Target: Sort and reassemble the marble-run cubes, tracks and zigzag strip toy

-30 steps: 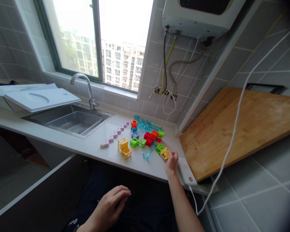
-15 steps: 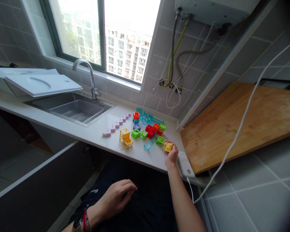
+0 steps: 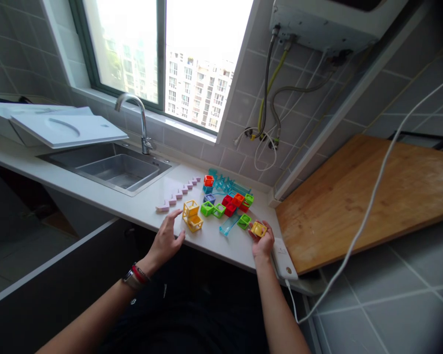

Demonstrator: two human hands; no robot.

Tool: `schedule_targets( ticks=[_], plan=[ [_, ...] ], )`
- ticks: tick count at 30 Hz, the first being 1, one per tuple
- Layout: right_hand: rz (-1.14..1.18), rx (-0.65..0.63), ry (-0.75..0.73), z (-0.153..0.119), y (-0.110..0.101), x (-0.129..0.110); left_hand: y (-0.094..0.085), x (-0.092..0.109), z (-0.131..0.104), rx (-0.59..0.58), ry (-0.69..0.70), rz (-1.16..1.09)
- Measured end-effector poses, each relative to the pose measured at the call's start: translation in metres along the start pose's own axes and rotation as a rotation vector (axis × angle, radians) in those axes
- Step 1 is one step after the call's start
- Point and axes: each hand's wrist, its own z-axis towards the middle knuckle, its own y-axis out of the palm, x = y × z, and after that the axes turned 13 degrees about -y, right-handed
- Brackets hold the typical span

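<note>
My right hand point(image 3: 264, 241) is closed around a yellow open-sided toy block point(image 3: 259, 229), held at the right end of the counter. My left hand point(image 3: 168, 241) has its thumb and fingers apart, close to the left side of a stack of yellow frame blocks point(image 3: 192, 216); whether it touches them I cannot tell. Green blocks point(image 3: 207, 208) stand right of that stack, with red blocks point(image 3: 229, 205) behind. Another green block point(image 3: 244, 221) sits beside my right hand. A clear blue chute piece point(image 3: 229, 225) lies between the green ones.
Pale purple step pieces point(image 3: 179, 194) run in a line towards the sink point(image 3: 133, 189). Clear blue parts point(image 3: 225, 183) lie at the back by the wall. A white power bank point(image 3: 283, 258) with a cable and a leaning wooden board point(image 3: 354, 206) bound the right side.
My left hand has risen from my lap to the counter beside the yellow stack, its fingers parting. The yellow block in my right hand has tilted, and the view has shifted slightly.
</note>
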Motion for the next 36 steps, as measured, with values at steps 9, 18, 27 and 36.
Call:
schedule_targets(
  ticks=[9,18,27,36],
  plan=[
    [0.017,-0.024,-0.009,-0.003,0.01,-0.002,0.02,-0.036,0.062,-0.285,-0.09,-0.053],
    [0.06,-0.112,0.079,-0.01,0.015,-0.006,0.019,-0.034,0.055,-0.263,-0.06,-0.103],
    [0.097,-0.129,0.1,-0.012,0.019,-0.014,0.014,-0.034,0.058,-0.411,-0.115,-0.293],
    [0.163,-0.181,0.155,-0.013,0.018,-0.012,0.016,-0.037,0.06,-0.441,-0.203,-0.363]
  ],
)
